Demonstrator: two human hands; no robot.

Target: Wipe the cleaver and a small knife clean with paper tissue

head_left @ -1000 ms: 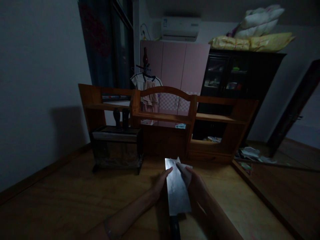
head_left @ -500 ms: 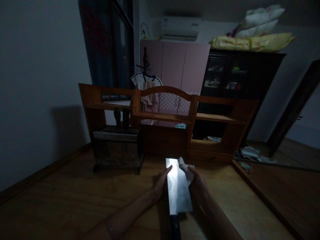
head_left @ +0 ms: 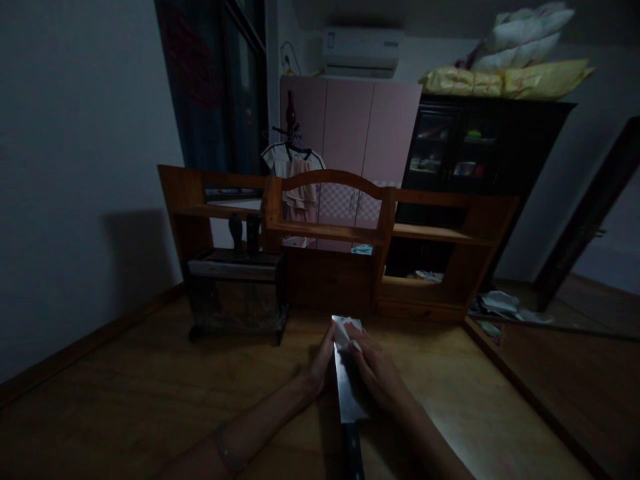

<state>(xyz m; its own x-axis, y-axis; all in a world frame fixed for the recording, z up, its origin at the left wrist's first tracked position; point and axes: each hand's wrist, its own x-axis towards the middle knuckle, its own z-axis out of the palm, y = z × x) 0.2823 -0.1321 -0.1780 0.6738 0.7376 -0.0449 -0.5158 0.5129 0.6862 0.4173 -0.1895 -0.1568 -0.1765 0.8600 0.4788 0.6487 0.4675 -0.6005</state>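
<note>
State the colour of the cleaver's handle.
Black, as far as the dim light shows; the cleaver's handle shows best in the head view, bottom edge.

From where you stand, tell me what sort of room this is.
Probably a bedroom or living space in a home: hanging clothes, a pink wardrobe behind them, and an air conditioner mounted above it.

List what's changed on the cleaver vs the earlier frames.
Right hand moved left with the white cloth, from the blade's right edge onto its face near the far end. Left thumb drew back from the face toward the left edge. No visible release.
Same: left hand at the left edge, cleaver handle toward the wearer, knife holder.
</note>
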